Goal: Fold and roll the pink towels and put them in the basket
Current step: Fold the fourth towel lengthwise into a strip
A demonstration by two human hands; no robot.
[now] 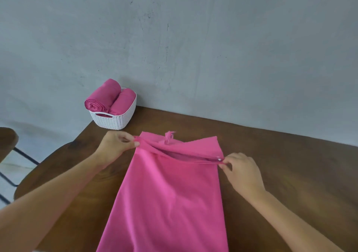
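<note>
A pink towel (pixel 170 193) lies lengthwise on the brown wooden table (pixel 280 170), its near end running off the bottom of the view. My left hand (pixel 114 147) pinches the upper layer's left corner. My right hand (pixel 242 170) pinches its right corner, beside a small metal snap. That layer is lifted a little off the layer under it, and a small loop sticks up at the far edge. A white woven basket (pixel 114 121) stands at the table's far left corner, holding two rolled pink towels (pixel 102 98).
A grey wall (pixel 193 38) runs right behind the table. A dark wooden stool with black metal legs (pixel 8 141) stands on the floor to the left. Bare tabletop lies to the right of the towel.
</note>
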